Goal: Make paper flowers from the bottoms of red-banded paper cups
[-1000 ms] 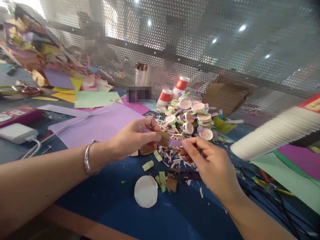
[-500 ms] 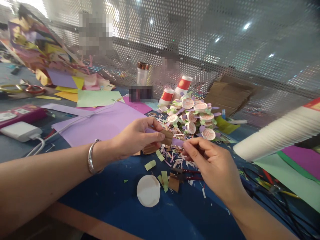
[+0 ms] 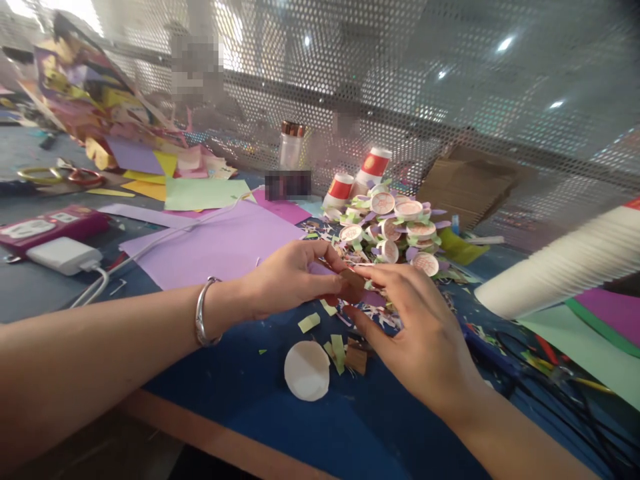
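Observation:
My left hand [image 3: 300,280], with a silver bangle at the wrist, pinches a small brown cardboard piece [image 3: 353,287]. Purple paper [image 3: 374,299] sticks out on both sides of the cardboard. Around its right end, my right hand [image 3: 407,320] has thumb and index finger spread apart; whether a fingertip touches it I cannot tell. Below the hands lie a round white paper disc [image 3: 307,371], light green paper strips [image 3: 338,353] and a brown cardboard square [image 3: 356,357]. Behind them, small paper shreds lie partly hidden by my fingers.
Round stamped paper pieces [image 3: 387,227] are heaped behind my hands, near red-and-white paper cups [image 3: 376,165]. A long stack of cups [image 3: 555,263] lies at right, above black cables [image 3: 555,407]. Purple sheet [image 3: 215,243], white charger [image 3: 65,255] and scissors [image 3: 40,175] are at left.
My right thumb and index finger have parted from the purple strip's end and moved left around the cardboard. The left hand keeps its pinch. The whole view has shifted slightly.

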Demonstrator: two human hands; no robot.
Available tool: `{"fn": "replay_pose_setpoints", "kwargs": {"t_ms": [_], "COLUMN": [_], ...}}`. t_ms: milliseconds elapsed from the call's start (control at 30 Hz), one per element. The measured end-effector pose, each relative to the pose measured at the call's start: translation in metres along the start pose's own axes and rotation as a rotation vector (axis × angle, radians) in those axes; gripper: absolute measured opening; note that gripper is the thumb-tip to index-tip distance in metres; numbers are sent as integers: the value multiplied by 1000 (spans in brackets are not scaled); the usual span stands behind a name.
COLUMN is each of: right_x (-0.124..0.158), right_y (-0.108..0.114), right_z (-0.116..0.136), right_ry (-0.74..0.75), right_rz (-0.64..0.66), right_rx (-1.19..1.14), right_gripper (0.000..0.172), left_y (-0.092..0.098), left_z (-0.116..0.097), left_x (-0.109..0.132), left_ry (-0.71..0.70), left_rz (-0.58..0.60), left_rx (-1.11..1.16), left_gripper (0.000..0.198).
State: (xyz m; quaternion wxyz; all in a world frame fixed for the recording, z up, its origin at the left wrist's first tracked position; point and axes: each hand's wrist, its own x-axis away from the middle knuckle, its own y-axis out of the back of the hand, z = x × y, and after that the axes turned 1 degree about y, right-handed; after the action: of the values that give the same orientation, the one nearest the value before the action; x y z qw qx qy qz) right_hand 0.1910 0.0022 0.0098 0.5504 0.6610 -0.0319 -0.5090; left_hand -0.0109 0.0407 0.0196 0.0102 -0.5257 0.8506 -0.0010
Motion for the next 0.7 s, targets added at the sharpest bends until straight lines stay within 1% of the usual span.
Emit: {"fn": "replay_pose_setpoints", "kwargs": {"t_ms": [67, 133, 167, 233, 267, 300, 333, 400, 500, 533, 633, 700], "right_x": [-1, -2, -2, -2, -2, -2, -2, -2, -2, -2, -1, -1], "right_y": [1, 3, 4, 6, 7, 7, 8, 8, 7, 7, 6, 6], "right_z": [0, -1, -2, -5, -7, -8, -10, -13, -14, -14, -14, -15], "right_ry": [1, -51, -110, -282, -376, -460, -522, -584, -612, -619, -632, -645], "right_rz": [-15, -51, -71, -90, -86, -78, -66, -42, -22, -19, -35, -70], "right_rx": [-4, -25, -46, -152, -243, -347, -450, -605, -698, -716, -780, -862], "right_gripper": [31, 28, 27, 30, 32, 35, 37, 39, 40, 39, 37, 33], "left_y": [1, 4, 6, 10, 11, 11, 9, 2, -9, -10, -8, -1], "left_z": [-3, -7, -8, -10, -10, -9, -8, -5, 1, 3, 5, 5], "left_x": [0, 0, -1, -3, -4, -5, -5, -5, -2, -1, -1, -2], "left_ry": [6, -16, -36, -71, -66, -38, 5, 99, 134, 137, 135, 116], "left_rz": [-7, -40, -71, -142, -158, -150, -116, 10, 148, 173, 220, 216], "left_rx": [-3, 29, 58, 133, 171, 210, 250, 332, 364, 336, 192, 113], "left_gripper": [12, 15, 18, 18, 15, 11, 9, 19, 29, 26, 6, 13]}}
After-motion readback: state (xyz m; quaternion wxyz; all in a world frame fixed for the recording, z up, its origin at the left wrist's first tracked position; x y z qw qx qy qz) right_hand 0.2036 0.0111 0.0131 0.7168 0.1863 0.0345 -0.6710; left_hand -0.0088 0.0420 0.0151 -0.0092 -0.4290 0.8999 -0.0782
